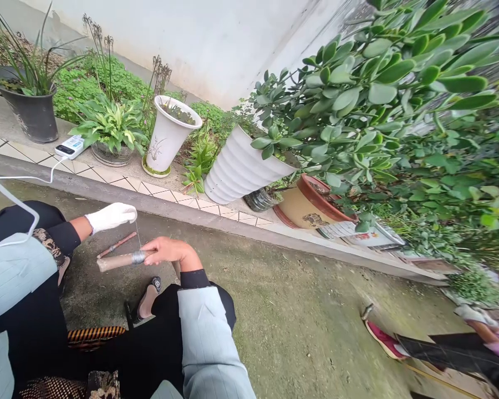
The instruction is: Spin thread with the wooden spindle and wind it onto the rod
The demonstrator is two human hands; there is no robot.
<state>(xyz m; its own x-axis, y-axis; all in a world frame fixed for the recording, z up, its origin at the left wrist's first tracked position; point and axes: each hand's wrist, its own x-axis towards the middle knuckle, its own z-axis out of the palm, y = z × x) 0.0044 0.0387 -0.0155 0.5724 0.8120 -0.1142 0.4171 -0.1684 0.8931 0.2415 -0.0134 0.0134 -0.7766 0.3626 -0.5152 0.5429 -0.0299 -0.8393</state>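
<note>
My left hand (114,217), in a white glove, is closed with its fingertips on the end of a thin pale strand. The strand runs down to a grey winding (138,257) around a pale wooden stick (116,262). My bare right hand (168,250) is wrapped round that stick just beside the winding, holding it nearly level above the ground. Just beyond it, a thinner reddish-brown stick (117,245) with a grey wrap near its end appears to lie on the ground. Whether the strand is wire or thread I cannot tell.
A low tiled ledge (149,191) runs across the front, bearing several potted plants, including a white pot (170,136) and a ribbed white planter (241,166). A white device (70,147) with a cable sits there. Another person's gloved hand (476,315) and shoe (385,339) show at right.
</note>
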